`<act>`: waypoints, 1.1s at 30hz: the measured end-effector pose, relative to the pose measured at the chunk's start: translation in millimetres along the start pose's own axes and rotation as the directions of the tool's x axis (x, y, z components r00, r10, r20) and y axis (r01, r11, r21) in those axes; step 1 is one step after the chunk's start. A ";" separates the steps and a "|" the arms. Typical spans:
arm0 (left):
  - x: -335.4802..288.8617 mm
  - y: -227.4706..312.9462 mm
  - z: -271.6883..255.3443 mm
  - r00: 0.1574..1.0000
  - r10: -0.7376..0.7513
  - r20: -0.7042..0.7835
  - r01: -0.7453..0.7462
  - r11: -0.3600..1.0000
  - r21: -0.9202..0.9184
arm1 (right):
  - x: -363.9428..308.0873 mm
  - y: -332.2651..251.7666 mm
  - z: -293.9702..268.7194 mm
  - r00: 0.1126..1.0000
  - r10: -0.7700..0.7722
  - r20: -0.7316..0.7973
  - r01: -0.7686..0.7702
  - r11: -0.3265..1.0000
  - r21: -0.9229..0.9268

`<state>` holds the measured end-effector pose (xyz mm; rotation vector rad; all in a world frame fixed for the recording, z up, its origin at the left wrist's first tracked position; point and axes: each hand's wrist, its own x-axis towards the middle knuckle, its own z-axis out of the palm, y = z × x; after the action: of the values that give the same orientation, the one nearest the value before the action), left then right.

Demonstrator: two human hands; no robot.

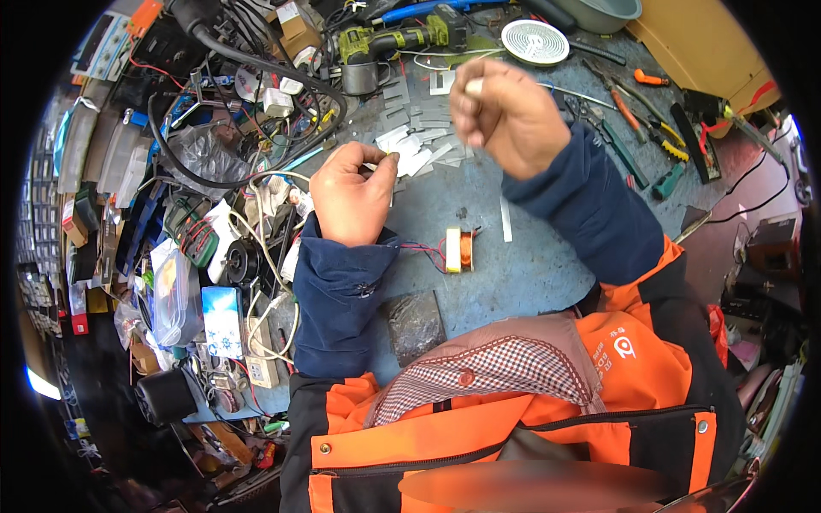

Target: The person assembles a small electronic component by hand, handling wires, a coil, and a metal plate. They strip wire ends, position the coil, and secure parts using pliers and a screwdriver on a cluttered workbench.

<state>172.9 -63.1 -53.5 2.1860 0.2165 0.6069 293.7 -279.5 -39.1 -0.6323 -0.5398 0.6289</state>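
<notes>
My left hand (pixel 355 192) is closed in a pinch, thumb against forefinger, beside a loose pile of flat grey metal strips (pixel 415 150). A thin sliver seems to show under its fingertips, too small to name. Raised over the far side of the pile, my right hand (pixel 511 107) has its fingers curled together and is slightly blurred; whatever it pinches cannot be made out. Nearer me stands a small transformer coil (pixel 464 250) with copper winding, a pale frame and red and blue leads. A single metal strip (pixel 505 219) lies to its right.
A dark square slab (pixel 416 327) lies near my front. Pliers (pixel 624 107) and other hand tools lie at the right. A green drill (pixel 393 41), a metal cup (pixel 360 79) and a round white grille (pixel 534 43) stand at the back. Tangled cables (pixel 248 162) crowd the left.
</notes>
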 end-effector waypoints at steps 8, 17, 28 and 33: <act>1.5 5.8 -4.6 0.989 0.012 0.145 0.001 0.996 -0.094 | 24.1 -8.4 -76.1 0.919 -0.387 -0.078 -0.126 -0.099 -0.987; -4.5 25.0 -12.7 0.880 0.095 0.464 -0.130 0.991 0.044 | 12.8 -16.9 -49.9 0.918 -0.289 0.270 0.189 -0.280 -0.941; -32.1 18.4 -45.8 0.898 -0.119 0.424 0.180 0.978 -0.106 | -67.7 21.5 14.3 0.874 0.479 0.086 0.195 -0.184 -0.963; -43.4 10.6 -45.0 0.878 -0.091 0.471 0.166 0.979 -0.120 | -69.8 29.7 18.9 0.867 0.476 0.147 0.226 -0.111 -0.968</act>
<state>112.5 -54.2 -36.5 2.0730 0.0544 0.0121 223.0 -300.9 -65.0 -2.1597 -1.5392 0.4294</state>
